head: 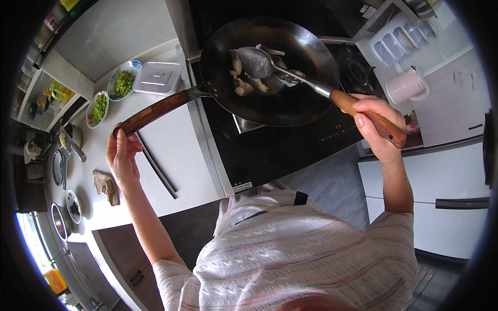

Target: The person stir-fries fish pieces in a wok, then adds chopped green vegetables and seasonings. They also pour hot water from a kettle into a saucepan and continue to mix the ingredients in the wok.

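Observation:
A dark wok (272,109) sits on the black cooktop (264,159). My left hand (125,155) grips the end of its wooden handle (155,112). In my right hand (375,124) is the wooden grip of a metal wok spatula (256,62), whose blade is inside the wok among several pieces of meat or fish (243,86); what lies under the blade is hidden. A piece with dark, shiny skin (288,81) lies below the spatula's shaft. A pair of dark chopsticks (157,165) rests on the counter beside my left hand.
Left on the counter are two bowls of chopped greens (123,83) (99,109), a lidded plastic container (157,77), a crumpled cloth (106,187) and a small bowl (74,207). Right of the cooktop stands a pink kettle (406,85). The counter's front edge runs near my body.

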`<state>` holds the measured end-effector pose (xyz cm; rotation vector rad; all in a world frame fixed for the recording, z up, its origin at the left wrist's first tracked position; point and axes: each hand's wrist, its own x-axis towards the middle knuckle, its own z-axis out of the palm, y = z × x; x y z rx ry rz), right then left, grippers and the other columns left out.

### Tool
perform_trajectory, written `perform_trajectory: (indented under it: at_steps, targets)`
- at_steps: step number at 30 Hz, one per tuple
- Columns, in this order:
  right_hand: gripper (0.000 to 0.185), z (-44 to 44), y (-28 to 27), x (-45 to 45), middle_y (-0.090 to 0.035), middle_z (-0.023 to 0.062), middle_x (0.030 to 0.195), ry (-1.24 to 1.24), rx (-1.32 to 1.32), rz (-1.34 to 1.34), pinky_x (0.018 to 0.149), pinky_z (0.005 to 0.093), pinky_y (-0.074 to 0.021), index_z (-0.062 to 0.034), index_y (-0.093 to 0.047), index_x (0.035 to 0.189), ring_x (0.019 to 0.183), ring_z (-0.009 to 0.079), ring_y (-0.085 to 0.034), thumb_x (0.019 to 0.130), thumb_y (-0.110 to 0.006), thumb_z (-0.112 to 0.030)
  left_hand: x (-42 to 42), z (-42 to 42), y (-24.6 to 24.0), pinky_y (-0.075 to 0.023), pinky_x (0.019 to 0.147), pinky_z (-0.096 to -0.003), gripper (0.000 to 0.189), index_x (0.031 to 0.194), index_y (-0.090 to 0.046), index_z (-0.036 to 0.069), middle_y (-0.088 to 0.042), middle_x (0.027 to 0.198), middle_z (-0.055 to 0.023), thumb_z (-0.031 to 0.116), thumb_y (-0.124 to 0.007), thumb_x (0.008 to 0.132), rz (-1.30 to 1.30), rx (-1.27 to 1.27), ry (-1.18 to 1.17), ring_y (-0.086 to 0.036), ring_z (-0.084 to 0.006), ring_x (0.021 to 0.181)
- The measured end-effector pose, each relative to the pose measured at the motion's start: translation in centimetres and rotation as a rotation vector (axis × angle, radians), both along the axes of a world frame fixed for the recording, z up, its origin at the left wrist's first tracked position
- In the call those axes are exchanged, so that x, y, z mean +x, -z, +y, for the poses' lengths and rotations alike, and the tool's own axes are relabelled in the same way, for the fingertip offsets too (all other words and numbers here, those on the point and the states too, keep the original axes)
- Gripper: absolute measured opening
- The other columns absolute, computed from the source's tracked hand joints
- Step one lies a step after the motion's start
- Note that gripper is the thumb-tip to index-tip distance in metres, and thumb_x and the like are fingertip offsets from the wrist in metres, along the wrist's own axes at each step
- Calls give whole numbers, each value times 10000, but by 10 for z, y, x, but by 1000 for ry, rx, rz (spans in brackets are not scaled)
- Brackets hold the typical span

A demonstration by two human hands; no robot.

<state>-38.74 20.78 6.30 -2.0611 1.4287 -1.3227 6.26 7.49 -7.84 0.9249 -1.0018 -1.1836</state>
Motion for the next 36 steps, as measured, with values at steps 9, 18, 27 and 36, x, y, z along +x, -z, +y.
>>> perform_trajectory:
  at_steps: [9,18,27,36]
  targets:
    - [161,8,-3,-19,-609,124,976,108,-35,-74,756,247,-479,30,-586,966,837,170,-613,806,-574,48,1,0,1,-462,532,-233,244,1115,-539,31,-611,752,-69,174,-472,929,6,-2,14,-570,-117,596]
    - [145,-1,14,-18,-612,100,943,111,10,-120,725,227,-484,20,-595,955,829,162,-619,812,-585,35,1,-1,3,-458,534,-234,236,1111,-540,35,-612,761,-72,170,-462,933,-2,-21,21,-572,-116,604]
    - [146,6,2,-24,-629,136,908,83,6,-137,691,222,-482,30,-578,970,811,157,-621,825,-560,21,1,1,1,-452,531,-234,242,1118,-538,35,-609,751,-69,171,-473,928,-3,6,2,-564,-119,594]
    - [141,-17,15,-37,-618,112,961,146,-5,-164,737,227,-479,21,-594,957,854,161,-619,817,-600,4,1,-1,2,-463,527,-231,236,1110,-540,32,-611,750,-74,166,-474,927,11,1,6,-568,-120,594]
